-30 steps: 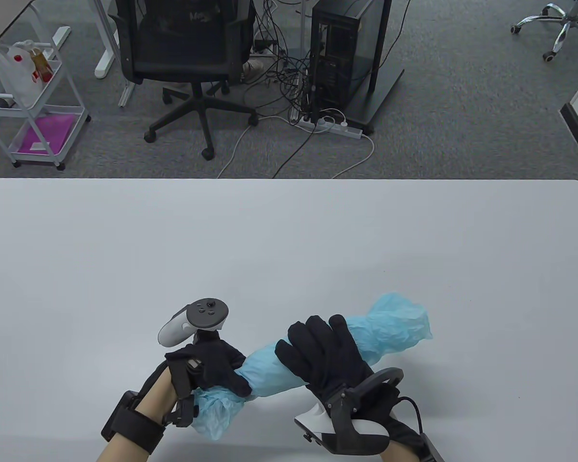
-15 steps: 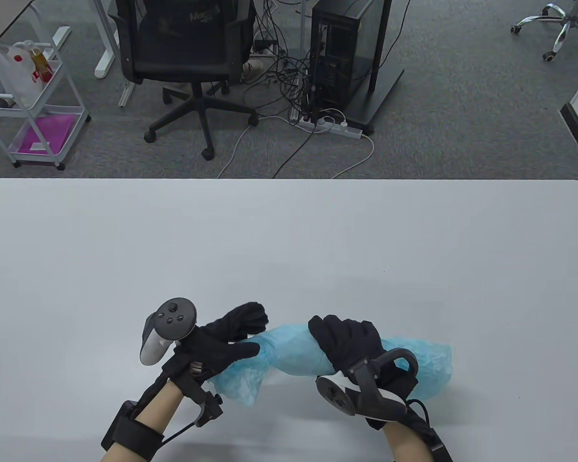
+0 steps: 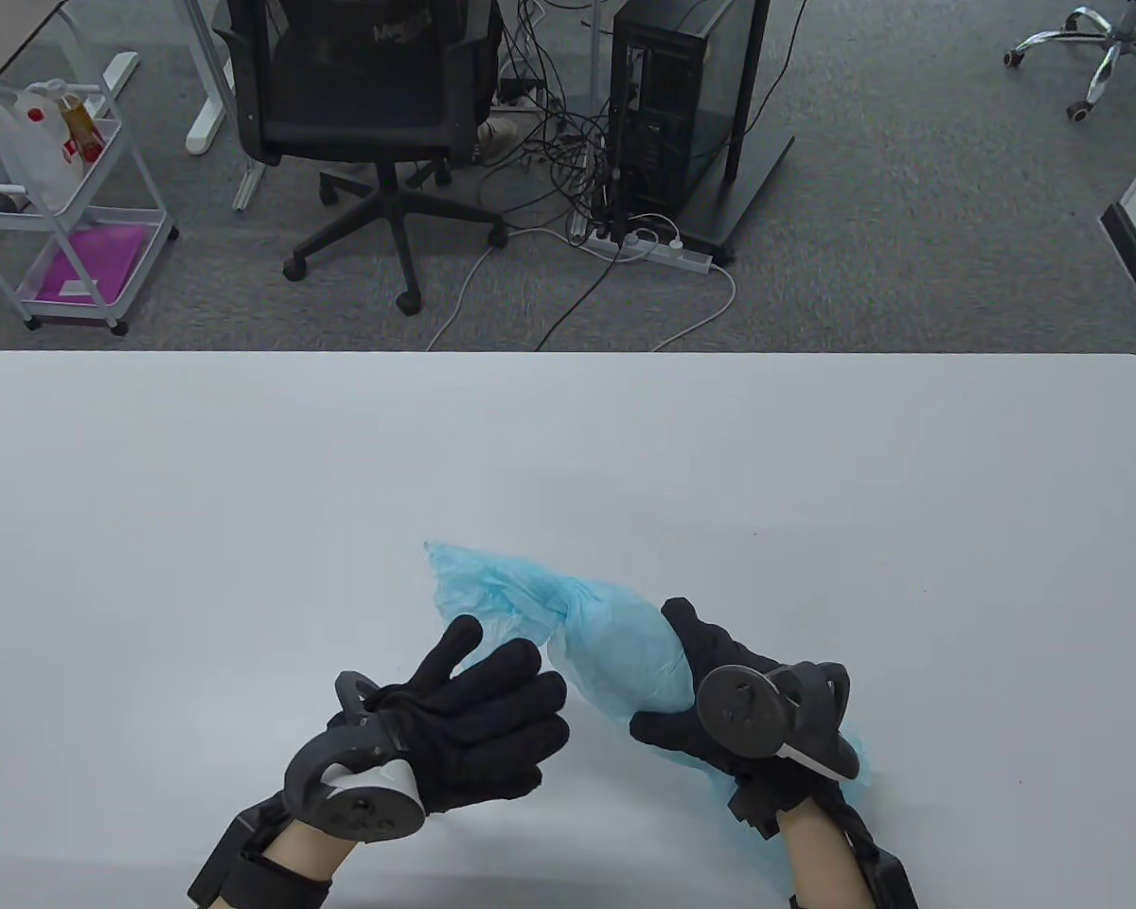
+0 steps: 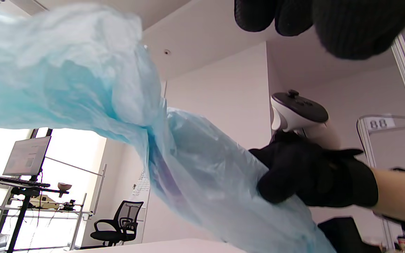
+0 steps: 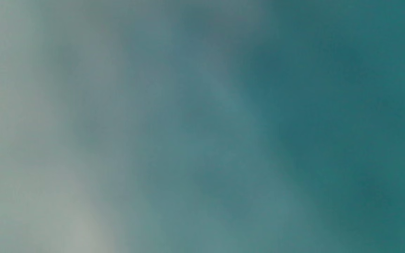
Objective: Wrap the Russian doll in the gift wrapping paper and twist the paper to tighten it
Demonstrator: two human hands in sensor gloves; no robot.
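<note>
Bulging blue paper bundle (image 3: pixel 615 653), twisted neck

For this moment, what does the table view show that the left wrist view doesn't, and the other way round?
Only the table view shows the whole white table, the left hand with fingers spread beside the bundle, and the loose paper below the right wrist.

Only the left wrist view shows the bundle from the side: the twist in the blue paper, and something dark and purplish showing faintly through it.

Both show the right hand gripping the wrapped bundle and the paper flaring beyond the twist.
</note>
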